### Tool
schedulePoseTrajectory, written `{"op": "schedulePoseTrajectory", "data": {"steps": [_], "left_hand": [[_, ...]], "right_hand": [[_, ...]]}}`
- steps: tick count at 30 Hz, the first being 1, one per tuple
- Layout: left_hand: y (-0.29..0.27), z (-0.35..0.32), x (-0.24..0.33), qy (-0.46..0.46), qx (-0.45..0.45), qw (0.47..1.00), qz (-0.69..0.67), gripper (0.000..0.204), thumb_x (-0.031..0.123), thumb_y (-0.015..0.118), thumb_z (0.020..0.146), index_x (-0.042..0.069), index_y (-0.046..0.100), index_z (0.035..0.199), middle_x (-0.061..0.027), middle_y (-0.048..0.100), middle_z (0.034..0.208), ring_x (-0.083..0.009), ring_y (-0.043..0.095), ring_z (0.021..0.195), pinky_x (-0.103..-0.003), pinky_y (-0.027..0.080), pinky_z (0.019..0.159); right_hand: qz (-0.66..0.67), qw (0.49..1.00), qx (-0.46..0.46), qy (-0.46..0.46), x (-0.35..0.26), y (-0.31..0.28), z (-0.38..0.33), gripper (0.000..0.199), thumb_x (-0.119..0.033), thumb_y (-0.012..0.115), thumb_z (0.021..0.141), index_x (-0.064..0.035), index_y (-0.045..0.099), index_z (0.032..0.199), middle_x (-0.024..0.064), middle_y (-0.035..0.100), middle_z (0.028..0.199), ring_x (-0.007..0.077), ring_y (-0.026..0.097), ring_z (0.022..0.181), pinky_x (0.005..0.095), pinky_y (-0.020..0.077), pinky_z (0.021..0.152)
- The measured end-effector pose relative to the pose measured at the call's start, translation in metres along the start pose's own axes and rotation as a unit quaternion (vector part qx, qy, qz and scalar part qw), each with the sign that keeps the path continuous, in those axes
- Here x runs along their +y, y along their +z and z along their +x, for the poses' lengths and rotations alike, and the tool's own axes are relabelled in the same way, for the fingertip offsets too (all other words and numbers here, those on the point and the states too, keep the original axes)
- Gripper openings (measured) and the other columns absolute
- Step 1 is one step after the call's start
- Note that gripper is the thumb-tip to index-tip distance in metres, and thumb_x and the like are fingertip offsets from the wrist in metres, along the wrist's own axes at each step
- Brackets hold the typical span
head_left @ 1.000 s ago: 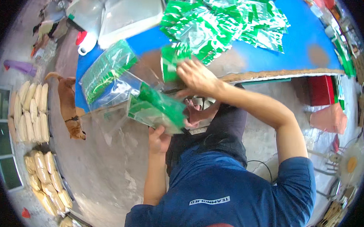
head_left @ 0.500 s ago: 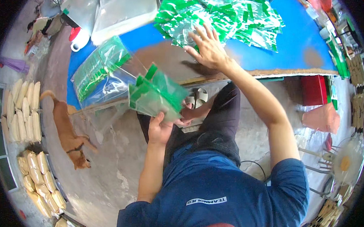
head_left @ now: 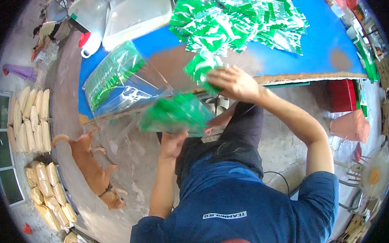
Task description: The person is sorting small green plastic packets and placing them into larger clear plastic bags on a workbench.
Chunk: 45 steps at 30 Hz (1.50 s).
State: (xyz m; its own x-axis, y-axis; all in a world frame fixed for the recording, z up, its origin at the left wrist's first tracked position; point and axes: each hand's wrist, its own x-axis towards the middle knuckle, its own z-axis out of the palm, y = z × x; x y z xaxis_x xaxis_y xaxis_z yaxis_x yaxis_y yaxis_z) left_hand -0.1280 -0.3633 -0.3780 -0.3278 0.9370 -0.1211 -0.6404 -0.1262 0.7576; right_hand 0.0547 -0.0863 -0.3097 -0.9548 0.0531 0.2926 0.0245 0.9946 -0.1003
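My left hand grips a fanned bunch of green and clear plastic packets, which is blurred, above my lap. Near the table's front edge, my right hand has its fingers closed over a single green plastic packet; its fingertips are smeared by motion. Beyond it, a large heap of the same shiny green packets spreads over the blue tabletop. To the left lies a big clear bag with a neat row of green packets stacked inside, close to the bunch in my left hand.
A metal tray and a white jug with a red lid stand at the table's far left. A brown dog lies on the floor at left, near stacked filled sacks. At right are a red box and a fan.
My right hand has come back from the heap toward the table edge, bringing one packet. The bunch in my left hand has tilted. The dog has shifted its body and legs.
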Motion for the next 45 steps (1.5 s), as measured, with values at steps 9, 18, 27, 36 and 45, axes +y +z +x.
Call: {"op": "schedulePoseTrajectory", "data": {"steps": [9,18,27,36,45], "left_hand": [[0.047,0.014,0.051,-0.084,-0.074,0.958,0.262,0.034,0.001,0.074,0.075,0.001,0.069,0.109,-0.0186,0.049,0.143,-0.031,0.061,0.114,-0.037,0.05,0.092],[0.018,-0.005,-0.005,-0.028,-0.011,0.98,-0.197,0.07,0.018,0.078,0.082,0.005,0.045,0.142,-0.0115,0.048,0.144,-0.0316,0.043,0.135,-0.053,0.031,0.116],[0.041,0.027,-0.012,-0.041,0.04,0.969,-0.238,0.052,0.018,0.07,0.09,0.008,0.05,0.136,-0.0089,0.055,0.139,-0.0274,0.05,0.13,-0.05,0.039,0.112],[0.048,0.02,-0.013,-0.019,-0.016,0.974,-0.224,0.047,0.01,0.067,0.09,0.009,0.052,0.134,-0.0047,0.06,0.132,-0.0239,0.054,0.125,-0.045,0.039,0.112],[0.02,0.009,-0.016,-0.059,0.048,0.974,-0.215,0.047,0.006,0.067,0.088,0.007,0.053,0.132,-0.0051,0.061,0.13,-0.025,0.053,0.125,-0.046,0.039,0.111]], "right_hand": [[0.568,0.777,-0.087,0.258,-0.023,-0.066,0.047,0.05,-0.048,0.051,0.099,-0.0023,0.067,0.11,0.0132,0.069,0.086,0.0182,0.064,0.081,0.0344,0.0518,0.077],[0.089,0.995,0.049,-0.017,-0.023,0.013,0.01,0.062,-0.032,0.075,0.085,-0.0038,0.05,0.134,0.0164,0.056,0.13,0.0342,0.051,0.125,0.0461,0.0432,0.104],[0.215,0.947,0.149,0.185,0.0,-0.016,0.041,0.049,-0.041,0.049,0.101,0.0,0.056,0.128,0.0225,0.059,0.123,0.0361,0.056,0.116,0.0459,0.0408,0.103],[0.15,0.986,0.056,-0.039,-0.014,0.005,0.024,0.038,-0.022,0.063,0.088,-0.0044,0.06,0.121,0.0192,0.057,0.107,0.0382,0.055,0.106,0.0486,0.0419,0.1],[-0.109,0.983,0.036,0.141,0.071,0.015,0.051,0.07,-0.059,0.05,0.093,-0.0033,0.052,0.134,0.021,0.048,0.142,0.0391,0.039,0.136,0.0572,0.0282,0.112]]}}
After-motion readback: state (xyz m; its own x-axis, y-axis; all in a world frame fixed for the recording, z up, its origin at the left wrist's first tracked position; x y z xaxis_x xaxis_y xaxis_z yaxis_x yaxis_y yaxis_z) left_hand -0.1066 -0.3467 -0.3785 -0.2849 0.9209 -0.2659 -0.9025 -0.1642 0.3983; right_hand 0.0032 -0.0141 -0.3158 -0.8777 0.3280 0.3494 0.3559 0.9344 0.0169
